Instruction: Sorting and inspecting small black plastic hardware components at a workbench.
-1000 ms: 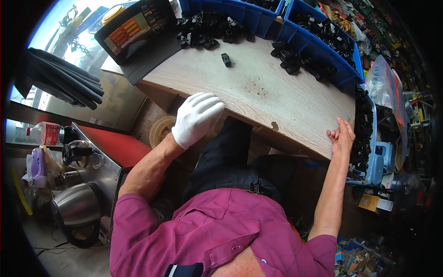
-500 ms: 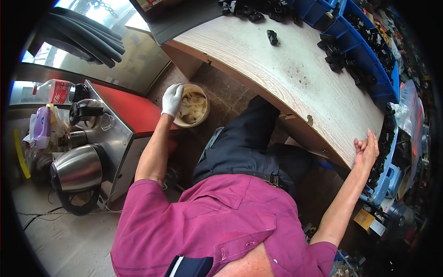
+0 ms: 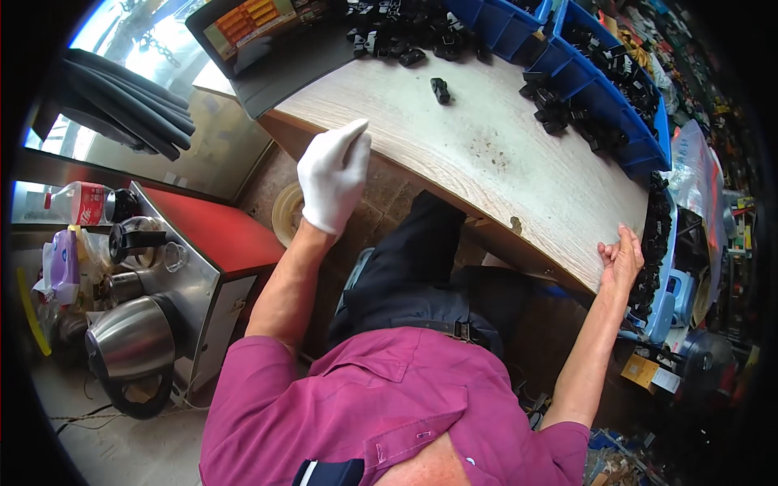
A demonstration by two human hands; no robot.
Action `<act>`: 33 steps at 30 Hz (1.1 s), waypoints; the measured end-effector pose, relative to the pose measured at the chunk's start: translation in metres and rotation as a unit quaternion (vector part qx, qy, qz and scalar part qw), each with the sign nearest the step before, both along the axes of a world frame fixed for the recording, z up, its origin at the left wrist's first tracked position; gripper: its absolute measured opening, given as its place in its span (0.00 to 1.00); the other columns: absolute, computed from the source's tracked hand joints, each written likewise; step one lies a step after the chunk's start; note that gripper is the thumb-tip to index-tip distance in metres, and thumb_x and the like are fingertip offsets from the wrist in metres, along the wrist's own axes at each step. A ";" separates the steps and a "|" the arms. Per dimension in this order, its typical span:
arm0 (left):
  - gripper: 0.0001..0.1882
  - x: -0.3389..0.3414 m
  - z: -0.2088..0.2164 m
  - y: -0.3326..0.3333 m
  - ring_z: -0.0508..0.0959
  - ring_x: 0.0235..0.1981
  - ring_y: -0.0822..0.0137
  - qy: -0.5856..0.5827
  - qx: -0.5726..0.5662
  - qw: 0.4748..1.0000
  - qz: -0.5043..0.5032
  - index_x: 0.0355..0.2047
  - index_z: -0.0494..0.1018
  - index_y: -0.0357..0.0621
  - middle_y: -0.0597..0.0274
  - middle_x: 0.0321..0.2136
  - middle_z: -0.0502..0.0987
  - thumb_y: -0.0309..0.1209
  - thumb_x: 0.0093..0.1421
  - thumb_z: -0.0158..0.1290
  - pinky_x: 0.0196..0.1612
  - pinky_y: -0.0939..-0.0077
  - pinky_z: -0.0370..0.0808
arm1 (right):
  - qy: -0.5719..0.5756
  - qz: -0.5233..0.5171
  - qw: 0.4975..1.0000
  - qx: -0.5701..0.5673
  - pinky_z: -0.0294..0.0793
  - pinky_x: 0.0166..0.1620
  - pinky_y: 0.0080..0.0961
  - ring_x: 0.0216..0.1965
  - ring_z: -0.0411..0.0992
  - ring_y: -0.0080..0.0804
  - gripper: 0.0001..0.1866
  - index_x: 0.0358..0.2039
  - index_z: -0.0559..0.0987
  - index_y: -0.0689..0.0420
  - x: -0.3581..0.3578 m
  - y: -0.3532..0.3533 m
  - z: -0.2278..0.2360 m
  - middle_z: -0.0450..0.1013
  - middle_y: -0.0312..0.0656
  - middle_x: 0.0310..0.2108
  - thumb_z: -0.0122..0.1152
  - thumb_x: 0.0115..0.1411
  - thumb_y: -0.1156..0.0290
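My left hand (image 3: 331,180), in a white glove, is raised beside the left end of the table's front edge. Its fingers are closed together, and whatever may be between them is hidden. Behind the wrist, on the floor, stands a round pale bucket (image 3: 285,214), now partly covered by my hand. My bare right hand (image 3: 621,259) rests at the table's right front corner, fingers loosely bent and apart, holding nothing visible. A single small black plastic piece (image 3: 440,91) lies on the pale wooden table (image 3: 486,162).
Black parts (image 3: 409,28) are heaped at the table's back, with more beside blue bins (image 3: 604,77). A dark stand with a screen (image 3: 259,40) stands back left. On my left, a red-topped cabinet (image 3: 207,227) holds a steel kettle (image 3: 134,336), a glass pot (image 3: 144,243) and a bottle (image 3: 81,202).
My left hand has come up and right from the bucket's rim toward the table edge. The view has shifted slightly. My right hand stays at the table corner.
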State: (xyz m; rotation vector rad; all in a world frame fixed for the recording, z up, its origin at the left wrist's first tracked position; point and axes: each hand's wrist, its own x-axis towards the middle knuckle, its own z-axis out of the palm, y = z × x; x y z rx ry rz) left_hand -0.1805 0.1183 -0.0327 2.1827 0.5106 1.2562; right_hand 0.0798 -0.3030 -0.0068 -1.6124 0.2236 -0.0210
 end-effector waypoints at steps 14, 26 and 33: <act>0.21 0.137 0.042 0.037 0.80 0.45 0.49 0.318 0.345 0.852 -0.233 0.48 0.81 0.47 0.57 0.41 0.80 0.20 0.53 0.54 0.44 0.59 0.81 | -0.034 0.007 0.999 0.025 0.81 0.25 0.27 0.12 0.64 0.17 0.09 0.38 0.79 0.56 -0.010 0.008 -0.004 0.65 0.28 0.14 0.69 0.62 0.68; 0.20 0.133 0.037 -0.005 0.83 0.37 0.47 0.092 0.018 0.950 -0.298 0.52 0.80 0.43 0.46 0.42 0.82 0.22 0.59 0.53 0.42 0.63 0.80 | 0.020 -0.008 1.000 0.002 0.80 0.23 0.26 0.12 0.64 0.17 0.11 0.39 0.78 0.57 -0.004 0.021 0.013 0.67 0.31 0.16 0.70 0.61 0.68; 0.12 0.129 0.030 -0.037 0.83 0.39 0.47 0.087 0.048 0.960 -0.263 0.42 0.81 0.41 0.50 0.38 0.83 0.23 0.57 0.57 0.45 0.61 0.80 | 0.039 0.051 0.998 -0.016 0.81 0.23 0.27 0.13 0.67 0.20 0.11 0.40 0.78 0.56 0.019 0.065 0.026 0.69 0.32 0.18 0.70 0.61 0.67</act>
